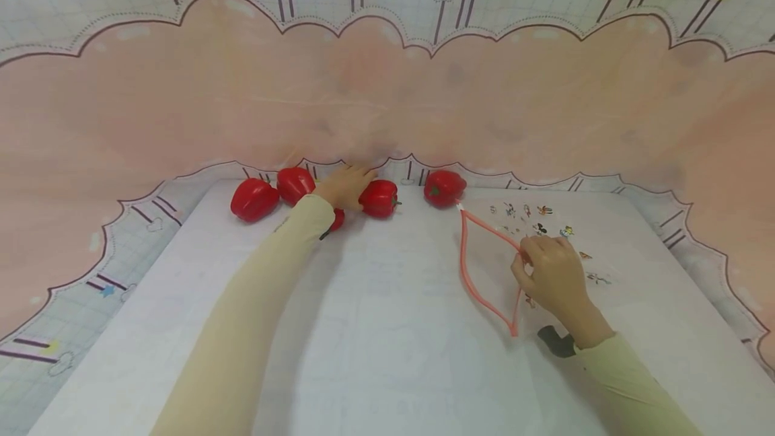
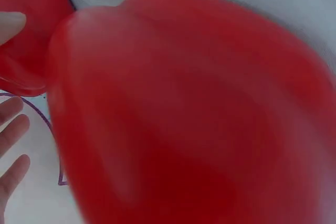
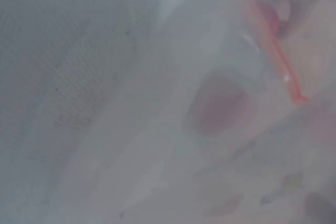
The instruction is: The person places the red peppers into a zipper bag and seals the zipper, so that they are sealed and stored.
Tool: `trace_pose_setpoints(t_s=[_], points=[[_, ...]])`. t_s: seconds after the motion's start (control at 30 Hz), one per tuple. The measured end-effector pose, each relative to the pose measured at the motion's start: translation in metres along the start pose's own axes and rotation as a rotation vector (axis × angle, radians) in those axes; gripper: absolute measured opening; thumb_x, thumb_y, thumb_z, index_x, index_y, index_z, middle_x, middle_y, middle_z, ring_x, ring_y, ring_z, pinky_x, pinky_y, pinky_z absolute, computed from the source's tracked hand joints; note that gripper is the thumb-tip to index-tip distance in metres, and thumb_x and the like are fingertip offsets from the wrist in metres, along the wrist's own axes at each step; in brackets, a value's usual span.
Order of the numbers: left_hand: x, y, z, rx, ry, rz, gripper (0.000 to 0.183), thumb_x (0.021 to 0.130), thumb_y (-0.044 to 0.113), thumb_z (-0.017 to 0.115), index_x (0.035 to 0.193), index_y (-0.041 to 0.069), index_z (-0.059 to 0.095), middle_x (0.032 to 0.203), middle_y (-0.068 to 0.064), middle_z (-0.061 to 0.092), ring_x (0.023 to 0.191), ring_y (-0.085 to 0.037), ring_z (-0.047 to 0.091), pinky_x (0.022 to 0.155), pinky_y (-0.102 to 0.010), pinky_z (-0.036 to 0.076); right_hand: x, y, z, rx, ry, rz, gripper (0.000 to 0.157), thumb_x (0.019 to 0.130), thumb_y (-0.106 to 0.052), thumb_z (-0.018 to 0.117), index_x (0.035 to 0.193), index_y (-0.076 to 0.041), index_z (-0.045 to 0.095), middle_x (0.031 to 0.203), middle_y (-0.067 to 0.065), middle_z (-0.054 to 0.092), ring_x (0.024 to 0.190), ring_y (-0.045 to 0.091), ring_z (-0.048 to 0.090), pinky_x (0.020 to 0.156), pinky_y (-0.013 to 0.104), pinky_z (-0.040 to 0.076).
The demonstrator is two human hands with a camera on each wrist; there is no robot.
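Note:
My left hand (image 1: 345,186) is at the table's far side, beside a red bell pepper (image 1: 379,199) with a green stem. In the left wrist view its fingers (image 2: 14,132) are spread apart, and the thumb overlaps that pepper (image 2: 31,40). Another bell pepper (image 2: 194,108) fills most of this view; in the head view it shows partly beneath the wrist. My right hand (image 1: 554,271) pinches the edge of a clear plastic zip bag with an orange-pink zipper rim (image 1: 465,254) and small cartoon prints. The rim gapes apart. The right wrist view is hazy through the plastic.
Two red bell peppers, one at the far left (image 1: 254,200) and one beside it (image 1: 295,184), lie left of my left hand. Another bell pepper (image 1: 444,188) sits behind the bag's rim. A patterned cloth (image 1: 387,99) rises behind the white table (image 1: 387,355).

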State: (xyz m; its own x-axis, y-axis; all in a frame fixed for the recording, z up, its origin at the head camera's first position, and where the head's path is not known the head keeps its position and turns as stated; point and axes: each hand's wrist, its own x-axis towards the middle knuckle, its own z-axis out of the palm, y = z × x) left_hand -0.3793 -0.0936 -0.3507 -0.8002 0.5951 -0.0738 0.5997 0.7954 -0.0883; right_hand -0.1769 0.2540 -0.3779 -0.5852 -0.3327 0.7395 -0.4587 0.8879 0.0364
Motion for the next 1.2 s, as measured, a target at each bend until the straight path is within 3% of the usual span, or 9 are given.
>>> trace_pose_setpoints(t_s=[0.3, 0.53, 0.8, 0.97, 1.2], points=[[0.002, -0.002, 0.012, -0.036, -0.032, -0.042, 0.068, 0.078, 0.023, 0.075, 0.135, 0.009, 0.041, 0.129, -0.010, 0.055, 0.122, -0.029, 0.049, 0.110, -0.046, 0.035, -0.002, -0.001, 0.002, 0.003, -0.004, -0.009, 0.012, 0.075, -0.010, 0.052, 0.066, -0.002, 0.052, 0.055, 0.007, 0.051, 0.053, 0.021, 0.046, 0.058, 0.039, 0.043], [0.000, 0.002, 0.014, -0.072, -0.047, -0.053, 0.071, 0.078, 0.023, 0.075, 0.138, 0.007, 0.040, 0.136, -0.013, 0.051, 0.128, -0.030, 0.045, 0.114, -0.047, 0.029, -0.003, 0.000, 0.004, 0.005, -0.008, -0.008, 0.012, 0.075, -0.010, 0.050, 0.065, -0.003, 0.051, 0.054, 0.006, 0.049, 0.052, 0.020, 0.044, 0.058, 0.039, 0.042], [0.001, 0.002, 0.016, -0.043, -0.008, -0.014, 0.065, 0.082, 0.031, 0.070, 0.135, 0.007, 0.043, 0.134, -0.011, 0.052, 0.126, -0.028, 0.047, 0.112, -0.045, 0.032, -0.003, 0.001, 0.005, 0.001, 0.010, -0.026, 0.013, 0.075, -0.011, 0.048, 0.065, -0.002, 0.051, 0.054, 0.006, 0.048, 0.051, 0.020, 0.044, 0.056, 0.038, 0.041], [-0.001, 0.007, 0.014, -0.071, -0.008, -0.001, 0.070, 0.081, 0.029, 0.072, 0.140, 0.007, 0.038, 0.137, -0.011, 0.050, 0.129, -0.028, 0.044, 0.114, -0.046, 0.028, -0.002, 0.001, 0.005, 0.002, 0.009, -0.023, 0.013, 0.075, -0.010, 0.049, 0.066, -0.002, 0.051, 0.054, 0.007, 0.049, 0.051, 0.021, 0.044, 0.056, 0.038, 0.041], [-0.002, 0.015, 0.012, -0.019, 0.020, 0.042, 0.073, 0.083, 0.031, 0.069, 0.142, 0.007, 0.036, 0.142, -0.012, 0.046, 0.134, -0.030, 0.039, 0.116, -0.048, 0.022, 0.000, 0.000, 0.004, 0.005, -0.012, 0.001, 0.012, 0.075, -0.009, 0.051, 0.066, -0.002, 0.052, 0.054, 0.007, 0.050, 0.052, 0.021, 0.045, 0.058, 0.039, 0.043]])
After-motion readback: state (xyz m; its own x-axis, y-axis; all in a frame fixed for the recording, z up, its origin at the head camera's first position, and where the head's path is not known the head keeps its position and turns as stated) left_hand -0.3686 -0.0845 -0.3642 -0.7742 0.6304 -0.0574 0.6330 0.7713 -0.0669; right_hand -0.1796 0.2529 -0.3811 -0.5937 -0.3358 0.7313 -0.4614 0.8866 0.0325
